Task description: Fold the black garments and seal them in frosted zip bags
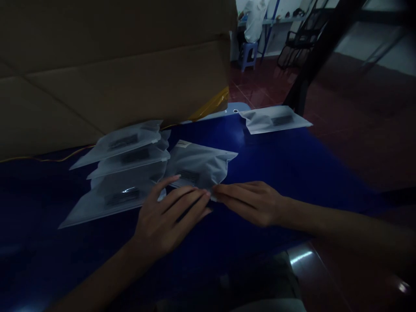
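A frosted plastic bag (204, 164) with a small label and a dark item inside lies in front of me on the blue table. My right hand (250, 201) pinches the bag's near right corner between thumb and fingers. Over the bag's near edge, my left hand (173, 212) rests with its fingers stretched out and somewhat apart, fingertips close to the right hand's. To the left, several similar frosted bags (97, 203) overlap in a row, each with a dark item inside. What the items are cannot be made out.
A large cardboard box (123, 86) stands along the table's far left side. Another frosted bag (263, 123) lies at the far right of the blue table (276, 160). Beyond are a person (255, 21) on a purple stool (248, 56) and a black chair (300, 39).
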`<state>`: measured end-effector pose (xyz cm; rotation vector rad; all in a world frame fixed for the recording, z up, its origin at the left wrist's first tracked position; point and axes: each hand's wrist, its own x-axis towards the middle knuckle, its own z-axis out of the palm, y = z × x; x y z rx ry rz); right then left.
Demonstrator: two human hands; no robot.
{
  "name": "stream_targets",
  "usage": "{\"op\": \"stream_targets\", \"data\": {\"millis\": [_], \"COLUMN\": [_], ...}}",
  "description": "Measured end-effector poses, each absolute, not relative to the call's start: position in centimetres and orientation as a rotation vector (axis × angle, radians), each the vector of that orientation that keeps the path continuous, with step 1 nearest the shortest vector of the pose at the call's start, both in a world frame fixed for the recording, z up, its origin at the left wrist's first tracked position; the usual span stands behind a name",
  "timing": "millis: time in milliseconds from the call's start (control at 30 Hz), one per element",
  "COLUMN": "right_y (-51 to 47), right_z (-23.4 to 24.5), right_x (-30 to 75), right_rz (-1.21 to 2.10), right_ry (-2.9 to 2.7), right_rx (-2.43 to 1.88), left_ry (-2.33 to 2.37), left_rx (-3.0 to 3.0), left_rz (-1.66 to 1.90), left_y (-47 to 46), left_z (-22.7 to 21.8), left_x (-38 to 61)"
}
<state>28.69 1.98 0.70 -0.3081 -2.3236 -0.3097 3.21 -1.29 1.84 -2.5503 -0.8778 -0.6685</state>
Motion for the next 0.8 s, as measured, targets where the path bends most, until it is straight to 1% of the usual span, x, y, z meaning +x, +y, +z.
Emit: {"op": "stream_targets", "data": {"millis": [100, 233, 533, 667, 800], "right_y": [1.7, 1.3, 1.4, 2.3, 3.4], "right_z": [0.6, 0.5, 0.5, 1.1, 1.5], "right_x": [28.0, 27.4, 28.2, 29.4, 30.6], "right_rz": [-0.385, -0.406, -0.274, -0.364, -0.495], "right_ry": [-2.302, -2.296, -2.388, -2.513, -2.707], "right_rx": [-0.240, -0.224, -0.285, -0.347, -0.602], "left_ry": [-0.825, -0.664, -0.736, -0.823, -0.872], "left_rx": [-2.572, -2.572, -2.502, -2.423, -2.362], "left_rz": [-0.761, -0.902, -0.700, -0.649, -0.615], "left_y": [-1.4, -1.5, 0.4, 1.6, 2.2], "left_z": [1.4, 1.4, 1.9, 1.7, 1.3], "left_x": [3.5, 4.0, 2.2, 0.7, 0.0]}}
